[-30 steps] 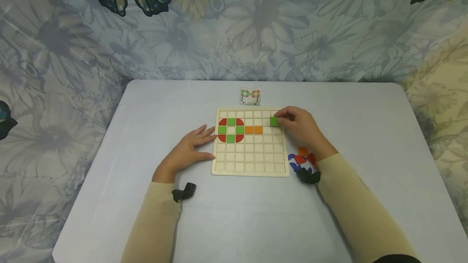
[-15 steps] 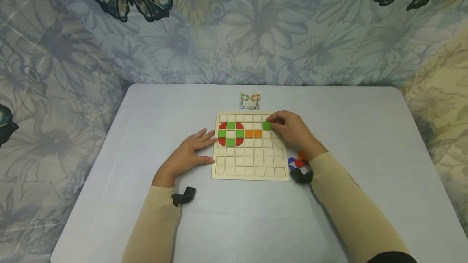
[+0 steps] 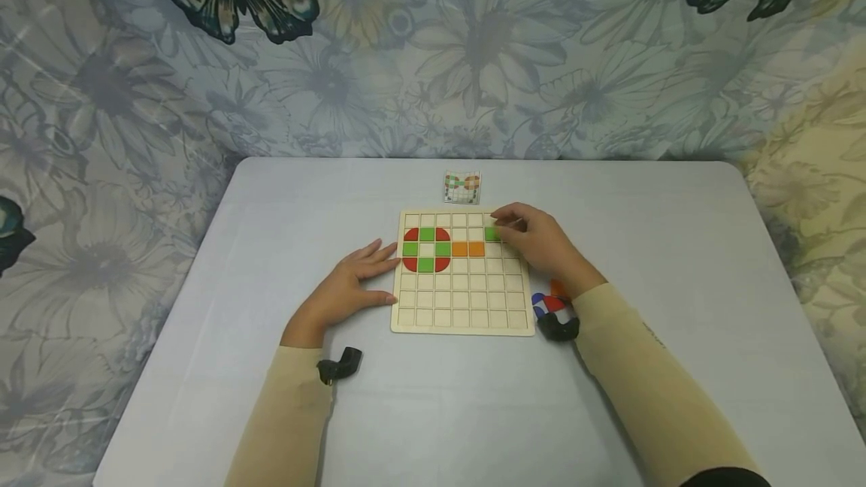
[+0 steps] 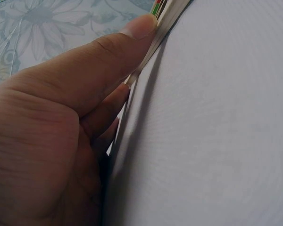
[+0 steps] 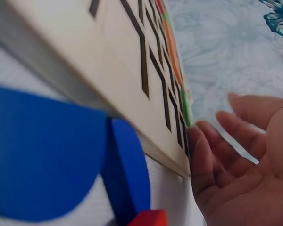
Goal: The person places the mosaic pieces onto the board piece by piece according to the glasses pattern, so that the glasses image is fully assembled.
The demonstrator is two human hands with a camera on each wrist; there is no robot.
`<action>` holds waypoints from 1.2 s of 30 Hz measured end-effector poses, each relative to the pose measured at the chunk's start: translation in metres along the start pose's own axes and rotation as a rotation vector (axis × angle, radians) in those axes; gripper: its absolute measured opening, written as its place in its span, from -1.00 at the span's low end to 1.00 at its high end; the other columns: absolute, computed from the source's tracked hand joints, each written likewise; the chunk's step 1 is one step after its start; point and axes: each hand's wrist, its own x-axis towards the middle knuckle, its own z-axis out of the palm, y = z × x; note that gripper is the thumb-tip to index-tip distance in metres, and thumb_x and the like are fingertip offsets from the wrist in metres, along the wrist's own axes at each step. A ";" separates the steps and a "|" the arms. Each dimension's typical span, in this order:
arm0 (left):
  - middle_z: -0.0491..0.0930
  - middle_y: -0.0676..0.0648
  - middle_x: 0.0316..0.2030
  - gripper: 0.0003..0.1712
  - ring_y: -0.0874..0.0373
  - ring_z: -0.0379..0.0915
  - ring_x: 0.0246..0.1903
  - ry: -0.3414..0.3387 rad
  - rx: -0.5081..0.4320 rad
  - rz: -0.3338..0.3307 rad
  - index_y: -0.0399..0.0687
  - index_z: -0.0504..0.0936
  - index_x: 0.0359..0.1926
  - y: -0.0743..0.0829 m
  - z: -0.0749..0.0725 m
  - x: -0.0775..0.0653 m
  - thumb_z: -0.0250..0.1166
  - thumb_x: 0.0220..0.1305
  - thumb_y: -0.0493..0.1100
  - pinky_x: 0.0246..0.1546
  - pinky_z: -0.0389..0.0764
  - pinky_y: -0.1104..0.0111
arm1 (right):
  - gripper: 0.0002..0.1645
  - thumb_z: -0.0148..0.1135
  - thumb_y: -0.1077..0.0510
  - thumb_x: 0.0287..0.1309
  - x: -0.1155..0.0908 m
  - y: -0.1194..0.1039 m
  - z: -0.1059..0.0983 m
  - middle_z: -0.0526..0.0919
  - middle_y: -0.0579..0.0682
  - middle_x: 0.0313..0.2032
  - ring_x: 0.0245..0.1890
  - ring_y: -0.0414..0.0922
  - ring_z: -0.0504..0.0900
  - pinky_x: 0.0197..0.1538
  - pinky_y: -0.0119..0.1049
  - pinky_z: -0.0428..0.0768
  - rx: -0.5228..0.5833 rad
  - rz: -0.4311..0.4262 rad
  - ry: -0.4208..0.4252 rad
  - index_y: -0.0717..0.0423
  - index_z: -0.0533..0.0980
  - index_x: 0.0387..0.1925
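Observation:
A wooden grid board (image 3: 462, 314) lies on the table with a ring of red rounded tiles (image 3: 410, 264) and green square tiles (image 3: 426, 234) at its upper left. Two orange square tiles (image 3: 468, 249) continue from the ring. At the board's upper right my right hand (image 3: 537, 243) holds a green square tile (image 3: 491, 234) by thumb and forefinger, low over a cell; the right wrist view shows the thumb tip at this green tile (image 5: 185, 104). My left hand (image 3: 348, 288) rests with spread, straight fingers against the board's left edge; its thumb (image 4: 141, 26) touches the side.
A small pattern card (image 3: 463, 187) lies beyond the board. Loose blue pieces (image 5: 37, 155) and a red piece (image 5: 148, 218) lie beside the board's right edge, partly under my right wrist. A flowered wall covering (image 3: 433, 58) stands behind the white table (image 3: 433, 412).
My right hand has moved left with the green square tile, over a cell further in from the board's right edge. It has hardly moved in the last half second. The left hand keeps its place.

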 end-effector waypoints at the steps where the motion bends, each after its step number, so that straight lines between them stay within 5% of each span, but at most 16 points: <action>1: 0.22 0.29 0.60 -0.07 0.14 -0.18 0.68 0.000 0.001 -0.001 0.11 0.55 0.54 0.000 0.000 0.000 0.69 0.19 0.09 0.61 -0.11 -0.17 | -0.54 0.26 -0.06 0.61 -0.001 0.000 -0.001 0.67 0.03 0.17 0.06 0.04 0.62 0.14 0.03 0.57 0.010 -0.004 0.000 0.03 0.59 0.37; 6: 0.23 0.29 0.60 -0.08 0.13 -0.17 0.68 0.003 0.006 -0.003 0.11 0.55 0.54 0.001 0.000 -0.001 0.69 0.19 0.09 0.61 -0.10 -0.18 | -0.33 0.20 -0.29 0.60 -0.008 -0.003 -0.006 0.63 0.06 0.18 0.07 0.06 0.65 0.20 0.09 0.56 0.088 -0.021 -0.013 0.05 0.53 0.44; 12: 0.23 0.28 0.60 -0.07 0.12 -0.17 0.68 0.003 0.009 -0.007 0.11 0.55 0.54 0.003 0.000 -0.001 0.69 0.19 0.09 0.61 -0.11 -0.19 | -0.25 0.14 -0.35 0.60 -0.020 -0.009 -0.016 0.64 0.09 0.24 0.15 0.10 0.64 0.35 0.16 0.49 0.188 -0.028 -0.024 0.07 0.49 0.47; 26: 0.21 0.28 0.61 -0.07 0.11 -0.19 0.68 0.002 0.002 0.002 0.12 0.54 0.55 0.000 0.000 -0.001 0.69 0.20 0.10 0.60 -0.09 -0.20 | -0.31 -0.27 -0.12 0.80 -0.057 -0.003 -0.044 0.58 0.26 0.24 0.19 0.22 0.55 0.25 -0.27 0.58 0.367 -0.275 -0.015 0.32 0.41 0.48; 36: 0.22 0.27 0.61 -0.08 0.12 -0.18 0.68 0.002 -0.006 0.008 0.10 0.54 0.54 0.001 0.000 -0.001 0.69 0.21 0.08 0.60 -0.08 -0.19 | -0.38 -0.32 0.00 0.80 -0.081 0.021 -0.055 0.57 0.36 0.21 0.19 0.22 0.55 0.27 -0.31 0.53 0.388 -0.306 0.017 0.34 0.42 0.45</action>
